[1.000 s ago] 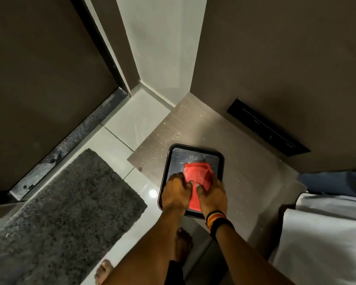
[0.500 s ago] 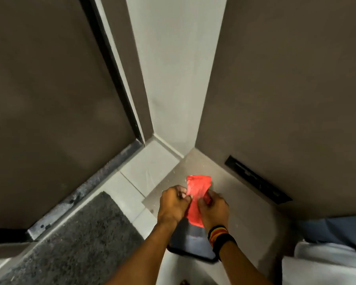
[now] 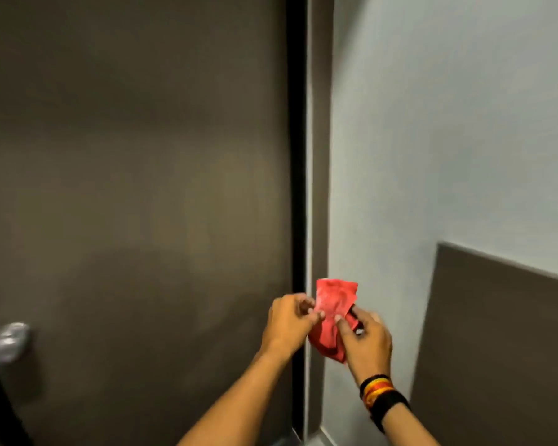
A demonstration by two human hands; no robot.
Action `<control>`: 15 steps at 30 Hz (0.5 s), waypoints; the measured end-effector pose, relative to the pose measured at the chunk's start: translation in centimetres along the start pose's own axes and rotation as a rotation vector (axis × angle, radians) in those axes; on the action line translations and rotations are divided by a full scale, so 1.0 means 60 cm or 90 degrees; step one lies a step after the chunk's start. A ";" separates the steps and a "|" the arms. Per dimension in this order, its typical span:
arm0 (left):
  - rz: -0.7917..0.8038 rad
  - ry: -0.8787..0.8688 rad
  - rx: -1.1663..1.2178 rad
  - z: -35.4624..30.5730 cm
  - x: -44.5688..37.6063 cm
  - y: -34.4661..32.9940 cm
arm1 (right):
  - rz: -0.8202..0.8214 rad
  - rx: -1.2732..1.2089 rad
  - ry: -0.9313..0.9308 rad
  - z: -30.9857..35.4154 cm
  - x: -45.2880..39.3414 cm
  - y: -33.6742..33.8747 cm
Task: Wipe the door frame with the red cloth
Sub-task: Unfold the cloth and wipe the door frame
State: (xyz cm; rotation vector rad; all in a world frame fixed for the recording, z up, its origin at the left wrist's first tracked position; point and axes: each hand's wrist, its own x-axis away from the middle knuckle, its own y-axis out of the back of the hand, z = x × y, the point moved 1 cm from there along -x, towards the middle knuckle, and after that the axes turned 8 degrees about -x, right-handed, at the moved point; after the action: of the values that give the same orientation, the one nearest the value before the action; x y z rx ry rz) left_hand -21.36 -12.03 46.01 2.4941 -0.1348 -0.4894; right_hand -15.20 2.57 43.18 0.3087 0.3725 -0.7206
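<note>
— Red cloth (image 3: pixel 335 312): where is it?
— Held up between both hands, in front of the door frame (image 3: pixel 318 188), which runs upright between the dark door (image 3: pixel 136 188) and the pale wall (image 3: pixel 448 140).
— How do the fingers sit?
— The left hand (image 3: pixel 289 321) pinches the cloth's left edge with curled fingertips; the right hand (image 3: pixel 366 341) grips its lower part, thumb on top.
— Is it touching the frame?
— Cannot tell. A striped wristband (image 3: pixel 379 389) circles the right wrist; a silver knob (image 3: pixel 8 341) sits low on the door.
</note>
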 end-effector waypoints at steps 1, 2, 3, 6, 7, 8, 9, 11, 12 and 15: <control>-0.037 -0.019 -0.012 -0.024 -0.021 0.064 | -0.001 -0.014 0.039 0.061 -0.017 -0.021; -0.080 -0.043 -0.017 -0.047 -0.042 0.139 | -0.003 -0.034 0.079 0.133 -0.033 -0.051; -0.120 -0.065 -0.026 -0.072 -0.055 0.203 | -0.002 -0.051 0.116 0.196 -0.045 -0.077; -0.227 -0.104 -0.051 -0.120 -0.069 0.391 | 0.012 -0.116 0.215 0.377 -0.059 -0.159; -0.269 -0.105 -0.068 -0.125 -0.060 0.461 | 0.027 -0.144 0.242 0.437 -0.050 -0.194; -0.306 -0.110 -0.085 -0.128 -0.049 0.525 | 0.048 -0.172 0.267 0.490 -0.038 -0.227; -0.336 -0.110 -0.095 -0.132 -0.037 0.577 | 0.073 -0.194 0.282 0.534 -0.026 -0.253; -0.401 -0.099 -0.130 -0.127 0.003 0.689 | 0.139 -0.254 0.292 0.621 0.017 -0.317; -0.426 -0.093 -0.145 -0.122 0.020 0.731 | 0.168 -0.274 0.290 0.653 0.038 -0.342; -0.498 -0.065 -0.193 -0.088 0.086 0.852 | 0.256 -0.342 0.295 0.736 0.119 -0.427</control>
State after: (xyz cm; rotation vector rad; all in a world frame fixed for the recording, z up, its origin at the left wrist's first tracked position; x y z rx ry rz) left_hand -13.91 -52.33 77.47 2.1444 0.8405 -0.8700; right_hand -18.00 -37.32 75.69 0.0293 0.8940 -0.1289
